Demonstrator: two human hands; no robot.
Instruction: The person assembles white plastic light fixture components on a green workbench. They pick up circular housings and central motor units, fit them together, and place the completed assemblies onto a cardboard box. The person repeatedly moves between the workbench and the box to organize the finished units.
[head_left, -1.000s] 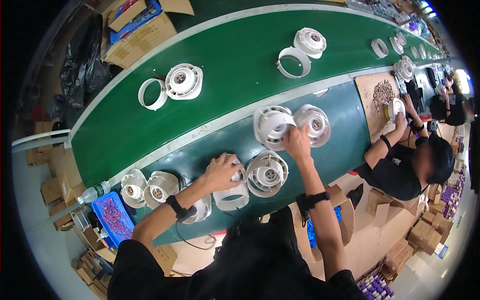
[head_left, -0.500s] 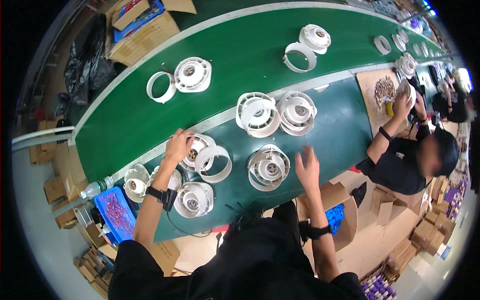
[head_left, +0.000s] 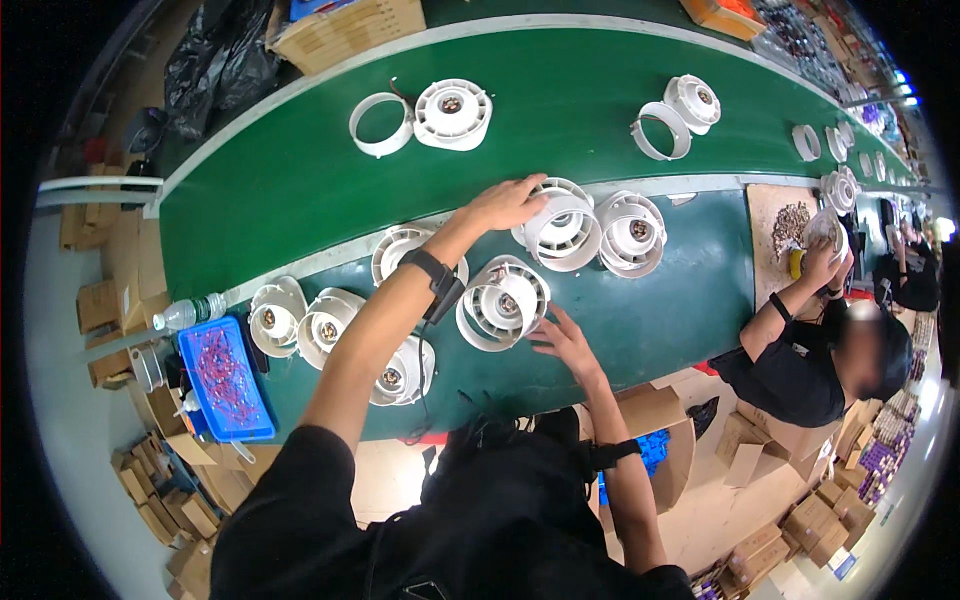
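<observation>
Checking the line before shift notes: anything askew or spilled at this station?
Nothing spilled or broken. The white fan housings on the near bench lie at mixed tilts, some overlapping. The left hand rests on one housing; the right hand hovers beside another.

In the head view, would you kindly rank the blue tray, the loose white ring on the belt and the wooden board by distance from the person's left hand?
1. Loose white ring: up-left of the left hand, on the belt.
2. Wooden board: to the right.
3. Blue tray: lower left, farthest.
</observation>
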